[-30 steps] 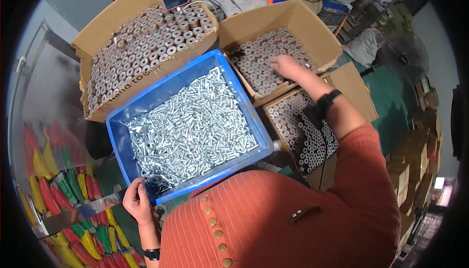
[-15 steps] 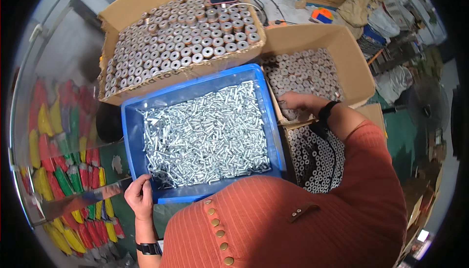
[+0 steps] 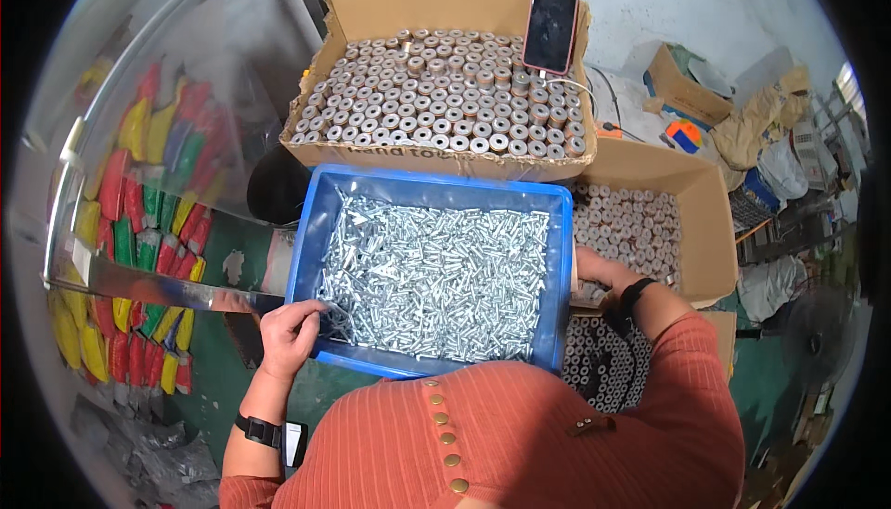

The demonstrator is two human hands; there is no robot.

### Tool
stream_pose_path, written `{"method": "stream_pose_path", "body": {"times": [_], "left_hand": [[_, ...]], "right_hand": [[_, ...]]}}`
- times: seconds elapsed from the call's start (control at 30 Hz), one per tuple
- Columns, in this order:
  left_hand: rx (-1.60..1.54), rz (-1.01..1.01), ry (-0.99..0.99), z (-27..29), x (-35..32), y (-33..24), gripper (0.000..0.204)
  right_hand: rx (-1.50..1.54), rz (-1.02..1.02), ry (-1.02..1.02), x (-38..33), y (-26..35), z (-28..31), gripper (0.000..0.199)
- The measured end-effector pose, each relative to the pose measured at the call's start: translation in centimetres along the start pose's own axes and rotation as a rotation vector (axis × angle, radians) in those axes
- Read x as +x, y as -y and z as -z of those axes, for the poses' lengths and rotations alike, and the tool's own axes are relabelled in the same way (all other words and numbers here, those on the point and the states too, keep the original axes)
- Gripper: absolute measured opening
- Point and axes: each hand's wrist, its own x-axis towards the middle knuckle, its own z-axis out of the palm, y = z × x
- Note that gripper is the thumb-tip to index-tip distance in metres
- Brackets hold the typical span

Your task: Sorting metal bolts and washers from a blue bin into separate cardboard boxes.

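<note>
In front of me is a blue plastic bin [image 3: 436,180] filled with small shiny metal pins [image 3: 436,277]. My left hand [image 3: 290,335] is at its near left corner, thumb and fingertips pinched together over the rim beside the pins. Whatever it may hold is too small to make out. Past the bin's right side, my right hand [image 3: 599,270] reaches into a cardboard box [image 3: 710,212] of ring-ended metal cylinders [image 3: 640,226]. The bin's rim hides the fingers of that hand. A black band circles each wrist.
Behind the bin, a larger carton [image 3: 427,8] holds rows of similar cylinders, with a phone [image 3: 550,28] propped at its right corner. Another carton [image 3: 722,333] with small tubes sits near my right forearm. Red, yellow and green packets [image 3: 139,258] hang at left beyond a metal rail [image 3: 176,294].
The view has shifted, so the bin and cartons appear further right, mostly lower. My left fingertips have moved inward over the bin's rim. My right hand stays in the right-hand box.
</note>
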Motion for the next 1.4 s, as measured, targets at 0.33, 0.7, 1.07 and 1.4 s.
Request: {"method": "stream_pose_path", "body": {"times": [0.33, 0.7, 1.07, 1.4], "left_hand": [[-0.072, -0.022, 0.040, 0.4, 0.4, 0.6, 0.012], [-0.204, -0.087, -0.027, 0.2, -0.6, 2.0, 0.012], [-0.281, -0.116, -0.022, 0.8, -1.0, 3.5, 0.012], [-0.205, -0.117, 0.008, 0.8, -1.3, 3.5, 0.015]], "right_hand": [[1.055, 0.071, 0.010, -10.1, 1.1, 8.5, 0.024], [-0.837, 0.111, -0.820, -10.9, 28.8, 17.0, 0.021], [-1.034, -0.397, -0.558, -7.0, 32.3, 17.6, 0.027], [-0.612, 0.103, -0.805, -9.7, 41.1, 13.3, 0.031]]}}
